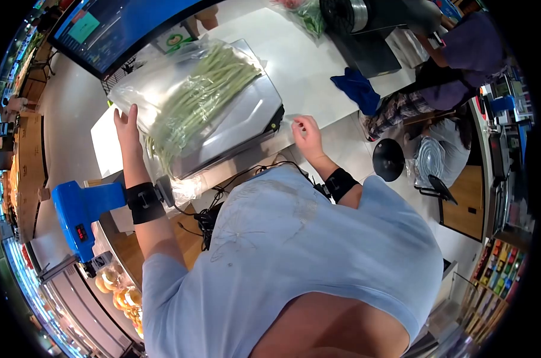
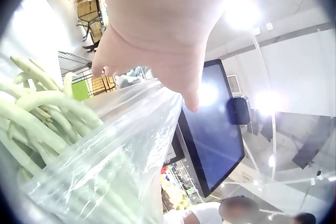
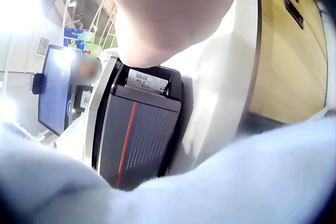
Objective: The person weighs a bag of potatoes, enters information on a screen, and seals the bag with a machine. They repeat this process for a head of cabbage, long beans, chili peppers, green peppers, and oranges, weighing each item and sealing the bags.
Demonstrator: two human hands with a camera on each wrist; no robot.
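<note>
Long green beans (image 1: 202, 89) (image 2: 47, 113) lie in a clear plastic bag (image 1: 127, 83) (image 2: 126, 150) on a metal scale plate (image 1: 246, 116). At the bag's left edge is the left hand (image 1: 129, 134) (image 2: 152, 40), thumb and fingers apart; whether it touches the plastic is unclear. Off the scale's right corner, the right hand (image 1: 308, 138) (image 3: 168, 14) has loosely bent fingers and nothing visible in them. In the right wrist view it is over a dark label printer (image 3: 144, 124), where a printed white label (image 3: 147, 81) shows in the slot; its fingertips are hidden.
A large screen (image 1: 103, 36) (image 2: 212, 129) stands beyond the scale. On the white counter (image 1: 300, 77) are a blue cloth (image 1: 357, 89) and another bagged item (image 1: 309, 18). A blue handheld device (image 1: 79, 209) is left of the left forearm. Another person (image 1: 473, 48) stands at the right.
</note>
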